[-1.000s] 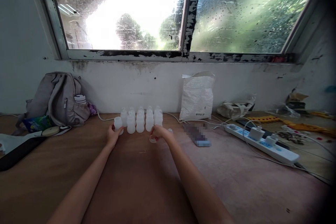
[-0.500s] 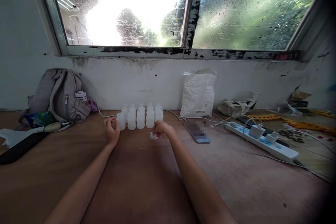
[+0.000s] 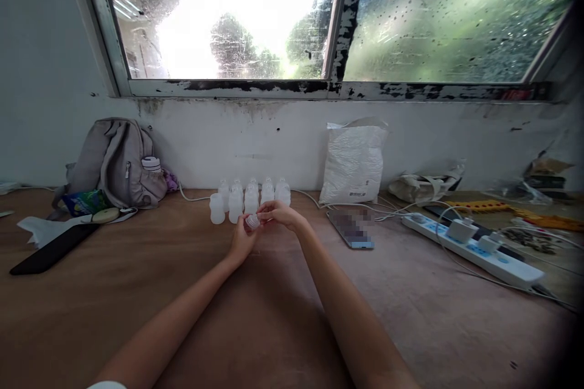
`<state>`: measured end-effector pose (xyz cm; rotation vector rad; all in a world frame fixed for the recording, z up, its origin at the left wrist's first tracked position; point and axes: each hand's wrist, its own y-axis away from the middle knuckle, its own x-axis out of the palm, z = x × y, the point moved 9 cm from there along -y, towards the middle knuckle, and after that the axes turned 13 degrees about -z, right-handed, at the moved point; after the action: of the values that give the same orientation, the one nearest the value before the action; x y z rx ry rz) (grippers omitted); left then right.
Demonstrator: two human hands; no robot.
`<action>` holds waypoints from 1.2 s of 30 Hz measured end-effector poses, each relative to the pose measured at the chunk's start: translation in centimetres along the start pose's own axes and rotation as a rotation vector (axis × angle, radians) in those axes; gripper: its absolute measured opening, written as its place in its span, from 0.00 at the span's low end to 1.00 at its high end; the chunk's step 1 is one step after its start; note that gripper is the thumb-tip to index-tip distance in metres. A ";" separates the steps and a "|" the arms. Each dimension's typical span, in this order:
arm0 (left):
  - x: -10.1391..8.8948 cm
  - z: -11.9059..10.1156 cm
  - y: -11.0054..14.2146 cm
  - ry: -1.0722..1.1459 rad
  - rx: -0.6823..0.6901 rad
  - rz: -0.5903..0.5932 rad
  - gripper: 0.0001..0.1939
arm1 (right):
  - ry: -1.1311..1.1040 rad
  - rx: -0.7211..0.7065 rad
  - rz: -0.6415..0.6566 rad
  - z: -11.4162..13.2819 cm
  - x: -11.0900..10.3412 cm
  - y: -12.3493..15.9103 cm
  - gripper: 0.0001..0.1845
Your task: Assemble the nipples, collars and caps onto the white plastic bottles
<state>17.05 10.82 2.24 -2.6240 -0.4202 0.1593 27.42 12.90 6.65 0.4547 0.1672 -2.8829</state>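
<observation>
My left hand (image 3: 243, 239) and my right hand (image 3: 281, 215) meet in front of the bottles. Between their fingertips is a small clear, ridged bottle cap (image 3: 252, 222), pinched from both sides. Just behind stands a cluster of frosted white bottles (image 3: 236, 203) with clear tops, upright and close together. My hands partly hide the nearer ones. At the cluster's left front corner, a bottle without a clear top (image 3: 217, 209) stands by itself, touched by neither hand.
A phone (image 3: 351, 230) lies to the right, near a white power strip (image 3: 474, 252) with plugs and cables. A white plastic bag (image 3: 353, 163) leans against the wall. At left are a grey backpack (image 3: 116, 164) and a black flat case (image 3: 55, 249).
My left hand has let go of the topless bottle and moved right to join my right hand. My right hand has lifted the clear cap off the table and brought it slightly left.
</observation>
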 end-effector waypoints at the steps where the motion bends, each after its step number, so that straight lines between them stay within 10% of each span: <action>1: -0.1 0.0 -0.1 0.005 0.003 -0.002 0.24 | -0.017 0.005 -0.002 -0.1 0.0 0.0 0.06; 36: 0.1 0.6 0.6 0.028 -0.018 0.104 0.26 | 0.413 -0.045 0.012 0.6 0.3 0.0 0.07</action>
<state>17.16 10.62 1.45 -2.6637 -0.2765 0.1538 27.01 12.76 7.09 1.0332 0.2913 -2.7291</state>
